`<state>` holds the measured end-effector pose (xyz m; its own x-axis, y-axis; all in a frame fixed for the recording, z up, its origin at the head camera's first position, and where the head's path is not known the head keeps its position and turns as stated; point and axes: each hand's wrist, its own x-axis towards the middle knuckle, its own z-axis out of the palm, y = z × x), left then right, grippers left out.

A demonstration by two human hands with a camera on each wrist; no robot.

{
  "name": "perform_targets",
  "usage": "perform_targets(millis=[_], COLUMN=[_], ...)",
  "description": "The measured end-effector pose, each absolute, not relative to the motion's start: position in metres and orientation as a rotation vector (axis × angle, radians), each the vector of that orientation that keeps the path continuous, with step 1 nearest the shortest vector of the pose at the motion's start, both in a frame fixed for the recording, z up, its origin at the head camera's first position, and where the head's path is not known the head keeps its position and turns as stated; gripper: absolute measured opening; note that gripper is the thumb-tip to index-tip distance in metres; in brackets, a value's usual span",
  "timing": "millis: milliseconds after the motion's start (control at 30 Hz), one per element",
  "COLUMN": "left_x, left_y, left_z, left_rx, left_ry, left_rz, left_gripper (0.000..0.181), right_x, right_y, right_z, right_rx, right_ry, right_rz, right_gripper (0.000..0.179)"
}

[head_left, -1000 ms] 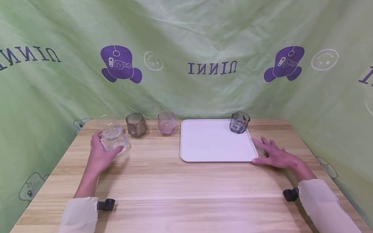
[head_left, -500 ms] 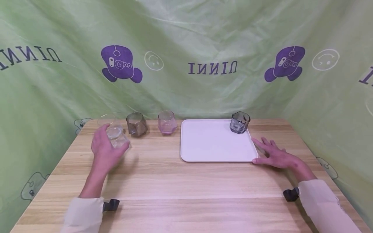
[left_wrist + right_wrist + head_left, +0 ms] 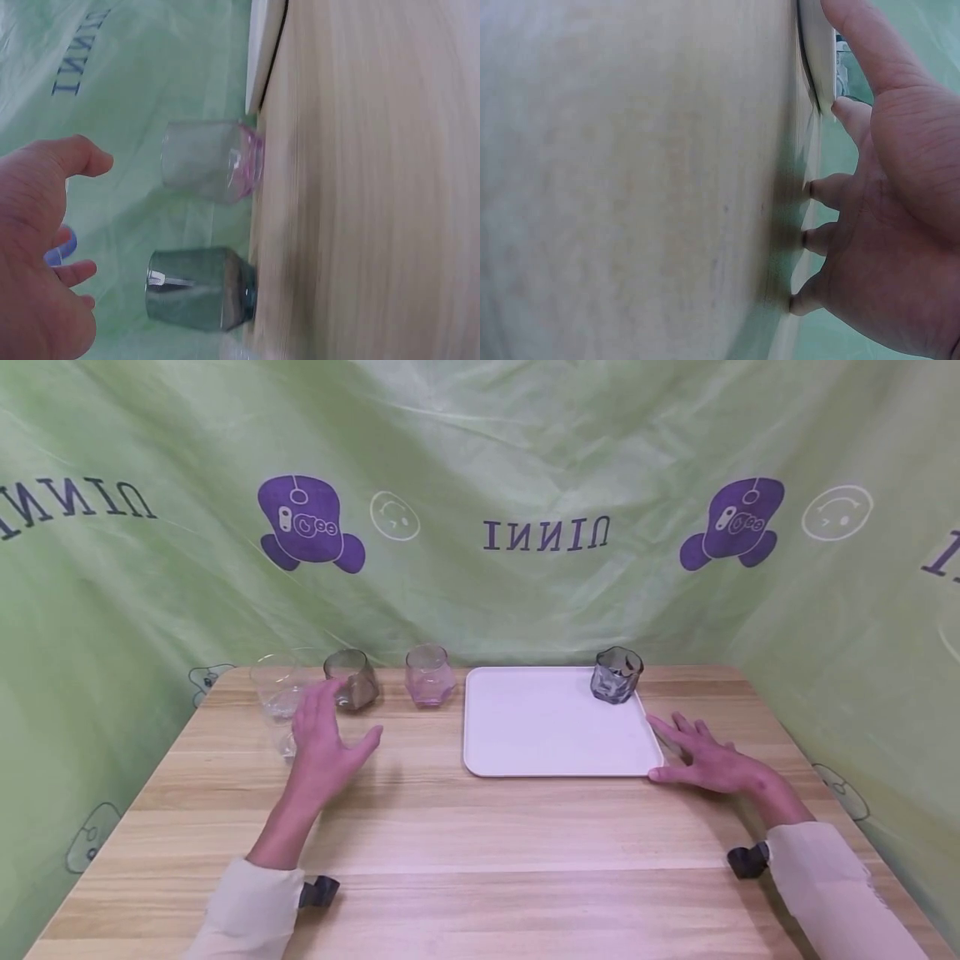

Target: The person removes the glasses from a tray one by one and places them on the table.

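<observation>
My left hand (image 3: 326, 743) hovers with spread fingers just in front of a smoky grey-brown glass (image 3: 360, 687), holding nothing. In the left wrist view that glass (image 3: 195, 289) stands upright beside a pink-tinted glass (image 3: 206, 159). Behind and left of the hand are clear glasses (image 3: 276, 683), partly hidden by it. My right hand (image 3: 708, 760) rests at the right edge of a white tray (image 3: 555, 735), thumb and index finger touching its rim. The other fingertips (image 3: 821, 238) press on the tabletop. A dark grey faceted glass (image 3: 617, 677) stands on the tray's back right corner.
The pink-tinted glass (image 3: 430, 678) stands between the smoky glass and the tray. All of this is on a wooden table (image 3: 480, 860), with a green printed cloth (image 3: 450, 460) hanging behind and at both sides.
My left hand has let go of a clear glass at the left and moved right toward the smoky glass. The right hand and the tray have stayed put.
</observation>
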<state>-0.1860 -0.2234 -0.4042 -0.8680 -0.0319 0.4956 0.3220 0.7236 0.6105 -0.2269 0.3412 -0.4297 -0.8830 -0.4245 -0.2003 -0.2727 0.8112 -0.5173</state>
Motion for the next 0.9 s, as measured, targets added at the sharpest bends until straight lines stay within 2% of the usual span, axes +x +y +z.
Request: perform_targets(millis=[367, 900], left_x=[-0.188, -0.203], left_y=[-0.188, -0.135], left_z=[-0.409, -0.422], left_rx=[-0.461, -0.607], left_ry=[-2.448, -2.581], left_rz=[-1.114, -1.186], left_gripper=[0.078, 0.071], right_x=[-0.226, -0.227], right_y=[0.341, 0.341], right_z=[-0.429, -0.43], right_rx=[-0.535, -0.54], right_ry=[2.689, 2.694], right_rz=[-0.706, -0.706], right_gripper=[0.095, 0.095])
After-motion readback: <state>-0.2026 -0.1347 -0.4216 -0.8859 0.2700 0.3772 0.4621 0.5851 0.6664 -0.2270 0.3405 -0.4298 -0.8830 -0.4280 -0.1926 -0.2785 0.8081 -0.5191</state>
